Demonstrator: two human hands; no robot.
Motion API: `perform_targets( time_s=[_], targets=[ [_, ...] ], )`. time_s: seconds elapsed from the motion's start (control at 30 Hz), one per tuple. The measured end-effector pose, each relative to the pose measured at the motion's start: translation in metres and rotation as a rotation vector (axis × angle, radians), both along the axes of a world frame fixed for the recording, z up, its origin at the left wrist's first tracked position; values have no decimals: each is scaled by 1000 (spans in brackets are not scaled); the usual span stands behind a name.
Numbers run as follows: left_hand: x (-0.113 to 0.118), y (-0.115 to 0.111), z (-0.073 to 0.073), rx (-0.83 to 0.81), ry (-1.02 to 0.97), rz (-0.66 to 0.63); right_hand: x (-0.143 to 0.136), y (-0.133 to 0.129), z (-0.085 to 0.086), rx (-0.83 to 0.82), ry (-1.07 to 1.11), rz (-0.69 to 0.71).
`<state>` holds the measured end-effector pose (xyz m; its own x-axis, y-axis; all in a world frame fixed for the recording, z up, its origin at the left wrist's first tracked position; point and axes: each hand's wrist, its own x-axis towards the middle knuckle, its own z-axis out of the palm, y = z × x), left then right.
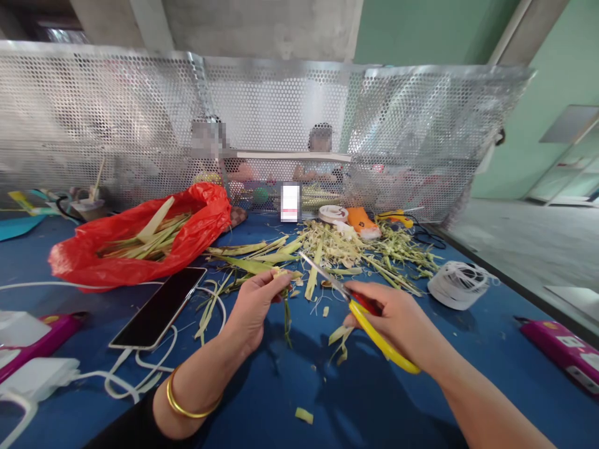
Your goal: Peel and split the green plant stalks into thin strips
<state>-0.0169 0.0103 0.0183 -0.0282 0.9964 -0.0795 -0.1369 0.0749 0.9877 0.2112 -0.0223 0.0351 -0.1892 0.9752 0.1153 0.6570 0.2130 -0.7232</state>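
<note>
My left hand [255, 305] is closed in a pinch on a small piece of pale yellow-green plant husk [287, 318], whose thin strands hang below the fingers. My right hand [397, 318] grips scissors [384, 340] with yellow and red handles. Their blades point up and left, the tips close to the left fingertips. I cannot tell whether the blades touch the husk. Behind both hands lie long dried husk strips [255, 265] and a heap of small plant trimmings [332, 243]. A cut scrap [304, 415] rests on the blue table [262, 411] near its front.
A red plastic bag [187, 249] of husks stands left, beside a phone [159, 308] with a white cable [112, 377]. Right are a roll of white cord [458, 285] and a purple power strip [564, 349]. Behind a perforated metal screen [281, 93] sit two people.
</note>
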Motion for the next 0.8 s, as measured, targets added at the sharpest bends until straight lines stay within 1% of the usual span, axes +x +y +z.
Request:
perform_targets(
  time_s=[0.07, 0.1, 0.2, 0.27, 0.3, 0.43, 0.5, 0.6, 0.67, 0.8],
  targets=[
    [0, -1, 0, -21, -3, -91, 2, 2, -1, 24, 34, -99],
    [0, -1, 1, -37, -23, -149, 3, 3, -1, 35, 49, -127],
    [2, -4, 3, -110, -82, -315, 5, 6, -4, 51, 103, -129],
    [3, -7, 5, -137, -76, -353, 6, 6, -6, 50, 142, -109],
    [4, -8, 6, -136, -64, -342, 5, 6, -7, 46, 153, -98],
    [5, -8, 5, -68, -37, -228, 2, 2, -6, 27, 153, -70],
    [4, -6, 4, -51, -56, -197, 1, -1, -3, 38, 129, -47],
    [3, -4, 2, -46, -70, -160, 1, -3, 2, 55, 48, 26],
    [3, -4, 1, -55, -65, -156, 2, -4, 5, 57, -25, 62],
    [4, -5, -1, -101, -53, -203, 4, -4, 7, 31, -140, 81]
  ],
)
